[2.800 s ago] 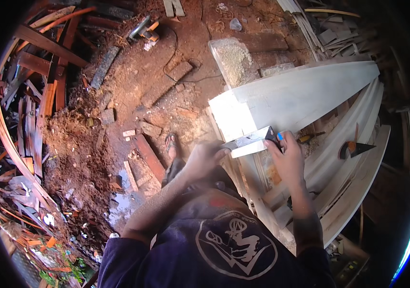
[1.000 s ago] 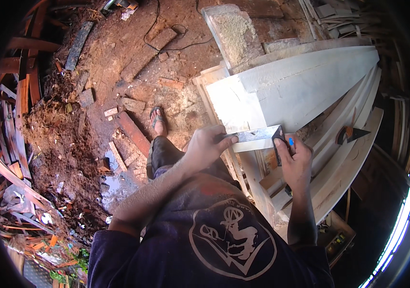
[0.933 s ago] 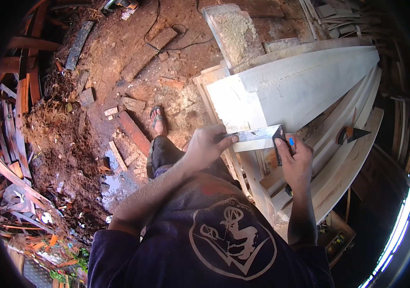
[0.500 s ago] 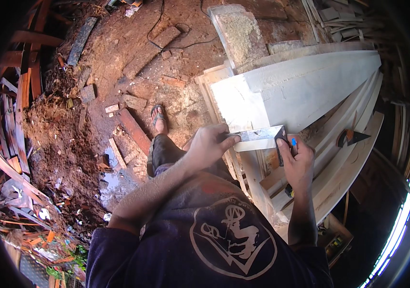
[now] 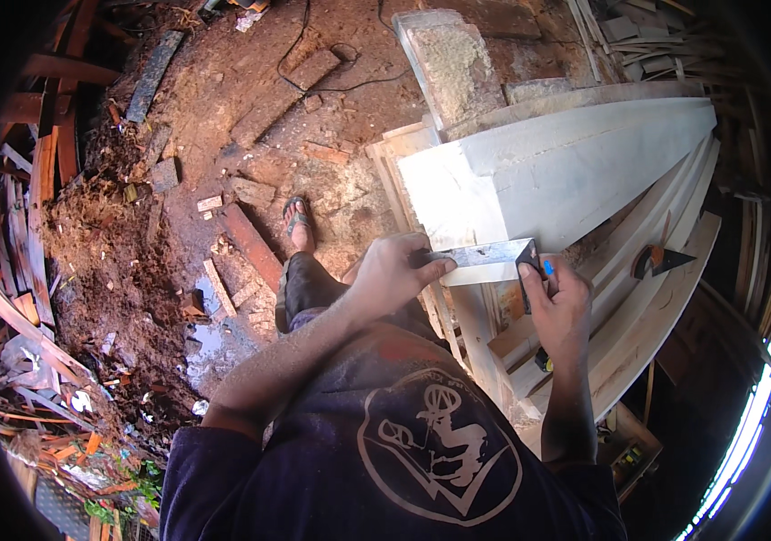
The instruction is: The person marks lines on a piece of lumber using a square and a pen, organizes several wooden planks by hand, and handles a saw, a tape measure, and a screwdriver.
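A try square with a metal blade (image 5: 494, 251) and a dark stock lies across a pale, narrow piece of wood (image 5: 485, 275), held at waist height over white boards. My left hand (image 5: 394, 270) is closed on the left end of the square and wood, thumb along the near side. My right hand (image 5: 557, 302) grips the dark stock at the right end, with a small blue item (image 5: 549, 268), perhaps a pencil, among its fingers. Just beyond lies a large tapered white-coated panel (image 5: 575, 171), its left part brightly lit.
Stacked curved planks (image 5: 674, 307) with a dark pointed tool (image 5: 670, 260) are at right. A sawdust-covered board (image 5: 440, 72) lies behind. Scrap wood (image 5: 43, 298) piles at left. A cable (image 5: 331, 86) crosses the dirt floor, near loose offcuts (image 5: 250, 243).
Since the earliest frame the view has shifted, showing the floor differently, and the square is turned so its stock hangs down at the right. In the last second both hands stay nearly still.
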`<action>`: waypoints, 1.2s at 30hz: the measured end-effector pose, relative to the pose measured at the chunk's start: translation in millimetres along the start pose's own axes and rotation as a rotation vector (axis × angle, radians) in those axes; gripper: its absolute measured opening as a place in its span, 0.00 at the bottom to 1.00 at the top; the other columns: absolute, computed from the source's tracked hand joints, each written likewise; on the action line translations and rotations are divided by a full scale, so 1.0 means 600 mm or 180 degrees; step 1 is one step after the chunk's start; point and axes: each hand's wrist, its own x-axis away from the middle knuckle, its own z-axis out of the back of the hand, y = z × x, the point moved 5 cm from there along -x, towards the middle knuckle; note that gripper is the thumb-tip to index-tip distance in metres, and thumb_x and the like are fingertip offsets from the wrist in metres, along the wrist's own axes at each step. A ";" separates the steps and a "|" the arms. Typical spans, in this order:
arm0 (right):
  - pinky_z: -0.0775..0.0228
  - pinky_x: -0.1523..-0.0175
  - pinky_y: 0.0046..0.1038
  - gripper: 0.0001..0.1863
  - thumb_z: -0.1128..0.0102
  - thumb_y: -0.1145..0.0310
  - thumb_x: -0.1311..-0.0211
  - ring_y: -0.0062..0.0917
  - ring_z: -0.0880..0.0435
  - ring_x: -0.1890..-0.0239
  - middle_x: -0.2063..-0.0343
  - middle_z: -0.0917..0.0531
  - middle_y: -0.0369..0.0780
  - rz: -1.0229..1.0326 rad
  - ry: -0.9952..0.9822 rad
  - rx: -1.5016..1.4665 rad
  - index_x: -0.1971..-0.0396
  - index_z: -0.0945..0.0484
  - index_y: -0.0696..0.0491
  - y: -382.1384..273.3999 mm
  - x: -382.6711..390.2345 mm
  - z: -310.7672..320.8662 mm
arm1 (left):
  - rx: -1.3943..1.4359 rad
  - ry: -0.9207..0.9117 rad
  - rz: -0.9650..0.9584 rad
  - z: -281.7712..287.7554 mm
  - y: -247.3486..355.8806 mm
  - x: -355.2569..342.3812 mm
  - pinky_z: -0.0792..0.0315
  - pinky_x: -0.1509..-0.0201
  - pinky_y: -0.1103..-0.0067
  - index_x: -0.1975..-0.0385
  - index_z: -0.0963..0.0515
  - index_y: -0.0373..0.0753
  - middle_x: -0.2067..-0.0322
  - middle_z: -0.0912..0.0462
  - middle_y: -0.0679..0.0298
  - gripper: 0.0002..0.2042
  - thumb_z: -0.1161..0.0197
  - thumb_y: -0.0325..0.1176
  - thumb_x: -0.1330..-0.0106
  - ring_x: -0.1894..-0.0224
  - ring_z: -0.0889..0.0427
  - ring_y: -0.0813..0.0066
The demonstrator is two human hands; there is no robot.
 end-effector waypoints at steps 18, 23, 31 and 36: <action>0.34 0.71 0.30 0.09 0.34 0.69 0.37 0.26 0.26 0.82 0.83 0.23 0.42 -0.0060 0.0165 0.0032 0.71 0.21 0.59 -0.002 0.003 -0.001 | -0.0040 0.0190 0.0099 -0.001 -0.007 -0.008 0.23 0.65 0.68 0.73 0.19 0.29 0.77 0.16 0.50 0.22 0.26 0.47 0.42 0.72 0.14 0.59; 0.37 0.73 0.28 0.08 0.33 0.70 0.37 0.21 0.31 0.82 0.84 0.25 0.41 -0.0148 0.0050 -0.0073 0.69 0.20 0.60 -0.003 -0.001 0.002 | -0.0084 0.0100 0.0276 0.003 -0.001 -0.005 0.23 0.63 0.68 0.71 0.18 0.29 0.76 0.15 0.50 0.22 0.26 0.48 0.42 0.71 0.14 0.57; 0.38 0.74 0.28 0.08 0.33 0.70 0.37 0.20 0.32 0.84 0.85 0.26 0.41 -0.0191 0.0063 -0.0144 0.70 0.19 0.59 0.005 0.000 -0.002 | -0.0096 0.0112 0.0180 0.010 0.010 -0.004 0.22 0.63 0.69 0.70 0.18 0.28 0.75 0.15 0.50 0.22 0.26 0.47 0.42 0.71 0.13 0.60; 0.39 0.75 0.29 0.09 0.34 0.69 0.37 0.22 0.32 0.84 0.85 0.26 0.41 0.0014 0.0102 -0.0034 0.70 0.20 0.59 -0.009 -0.003 0.003 | -0.0149 0.0109 0.0201 0.007 0.003 -0.007 0.22 0.63 0.69 0.70 0.18 0.28 0.75 0.15 0.49 0.23 0.26 0.47 0.43 0.71 0.13 0.60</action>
